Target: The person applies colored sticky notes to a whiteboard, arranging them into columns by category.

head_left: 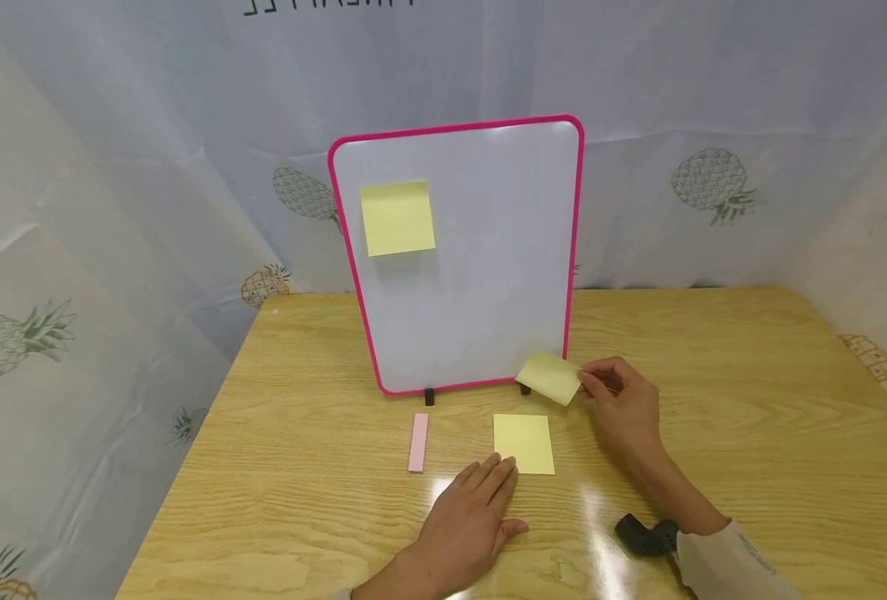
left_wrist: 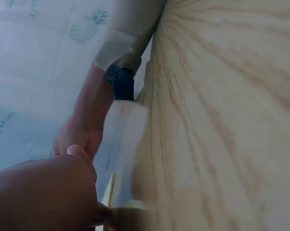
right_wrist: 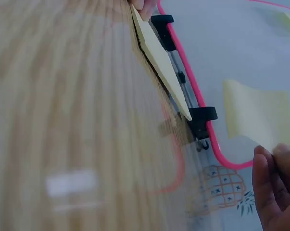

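Between thumb and fingers, my right hand [head_left: 627, 412] pinches a loose yellow sticky note [head_left: 550, 377] by its right edge, in front of the whiteboard's lower right corner. The note curls slightly in the right wrist view. My left hand [head_left: 468, 527] lies flat on the table, its fingertips touching the near left corner of a yellow sticky note pad [head_left: 524, 444]. Another yellow sticky note [head_left: 398, 218] is stuck on the upper left of the whiteboard [head_left: 496, 250], which has a pink frame and stands tilted back.
A narrow pink sticky pad [head_left: 418, 442] lies left of the yellow pad. Black feet [head_left: 429, 397] hold the board's lower edge on the wooden table [head_left: 293, 467]. A black wrist device [head_left: 644, 535] sits by the right sleeve. Pineapple-print curtains [head_left: 714, 92] hang behind and at the sides.
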Tool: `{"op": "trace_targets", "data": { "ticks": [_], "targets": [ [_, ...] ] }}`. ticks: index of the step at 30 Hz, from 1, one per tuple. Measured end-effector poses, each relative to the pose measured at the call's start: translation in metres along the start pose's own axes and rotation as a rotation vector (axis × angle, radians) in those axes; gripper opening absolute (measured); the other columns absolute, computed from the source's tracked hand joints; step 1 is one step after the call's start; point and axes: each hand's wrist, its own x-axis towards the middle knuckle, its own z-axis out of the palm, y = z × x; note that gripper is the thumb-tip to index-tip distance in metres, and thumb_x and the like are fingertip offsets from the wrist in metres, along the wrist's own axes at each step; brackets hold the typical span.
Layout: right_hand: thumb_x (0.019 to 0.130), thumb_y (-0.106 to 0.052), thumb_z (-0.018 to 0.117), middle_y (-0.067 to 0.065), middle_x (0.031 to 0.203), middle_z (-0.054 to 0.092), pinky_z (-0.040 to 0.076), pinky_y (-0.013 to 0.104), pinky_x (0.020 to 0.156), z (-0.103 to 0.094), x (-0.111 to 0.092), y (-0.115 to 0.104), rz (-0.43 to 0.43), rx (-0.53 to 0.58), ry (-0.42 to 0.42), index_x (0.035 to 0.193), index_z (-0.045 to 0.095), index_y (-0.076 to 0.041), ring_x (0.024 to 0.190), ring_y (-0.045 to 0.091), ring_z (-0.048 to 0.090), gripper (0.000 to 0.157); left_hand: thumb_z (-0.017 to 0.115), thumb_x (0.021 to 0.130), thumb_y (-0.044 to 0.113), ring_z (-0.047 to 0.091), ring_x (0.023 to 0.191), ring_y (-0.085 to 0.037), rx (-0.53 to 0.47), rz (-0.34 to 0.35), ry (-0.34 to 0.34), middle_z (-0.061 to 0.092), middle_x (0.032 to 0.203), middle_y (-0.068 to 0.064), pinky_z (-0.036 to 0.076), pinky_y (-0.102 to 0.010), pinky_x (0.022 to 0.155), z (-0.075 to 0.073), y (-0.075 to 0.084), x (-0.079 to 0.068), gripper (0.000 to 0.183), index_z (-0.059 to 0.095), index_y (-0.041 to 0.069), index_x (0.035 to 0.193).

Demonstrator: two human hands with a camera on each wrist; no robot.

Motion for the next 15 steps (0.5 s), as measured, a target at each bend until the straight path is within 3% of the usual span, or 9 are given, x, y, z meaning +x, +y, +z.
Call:
{"op": "trace_targets", "data": {
  "ticks": [4, 7, 11, 15],
  "targets": [
    [0.088, -0.004, 0.068, 0.016, 0.09, 0.066, 0.057, 0.033, 0.069, -0.006, -0.004, -0.02, -0.032, 0.043, -0.067, 0.097, 0.066, 0.001, 0.077, 0.024, 0.068, 0.011, 0.035, 0.1, 0.05, 0.043, 0.131, -0.022, -0.004, 0.019, 0.002, 0.051, 0.139, -0.007, 0.036, -0.035, 0.105, 0.0, -0.003, 0.0, 0.061, 0.055, 0.004, 0.134],
    [0.087, 0.003, 0.067, 0.017, 0.091, 0.066, 0.056, 0.026, 0.072, -0.007, -0.008, -0.044, -0.132, 0.013, -0.1, 0.096, 0.066, 0.004, 0.079, 0.019, 0.068, 0.009, 0.035, 0.1, 0.049, 0.043, 0.13, -0.022, -0.039, 0.03, -0.019, 0.051, 0.138, -0.006, 0.037, -0.035, 0.105, -0.001, -0.006, 0.001, 0.059, 0.055, 0.004, 0.133],
    [0.081, 0.014, 0.067, 0.018, 0.09, 0.067, 0.053, 0.018, 0.073, -0.004, -0.008, -0.071, -0.321, 0.013, -0.111, 0.092, 0.067, 0.006, 0.08, 0.013, 0.067, 0.013, 0.037, 0.099, 0.05, 0.043, 0.13, -0.022, -0.09, 0.043, -0.035, 0.05, 0.139, -0.006, 0.037, -0.035, 0.105, -0.002, -0.013, 0.003, 0.058, 0.056, 0.005, 0.132],
    [0.07, 0.026, 0.068, 0.02, 0.09, 0.069, 0.053, 0.019, 0.075, 0.004, 0.0, -0.077, -0.563, 0.069, -0.119, 0.088, 0.069, 0.008, 0.086, 0.013, 0.067, 0.026, 0.045, 0.096, 0.051, 0.044, 0.128, -0.021, -0.088, 0.059, 0.017, 0.049, 0.138, -0.006, 0.038, -0.034, 0.104, -0.004, -0.022, 0.006, 0.056, 0.057, 0.007, 0.129]
  ]
}}
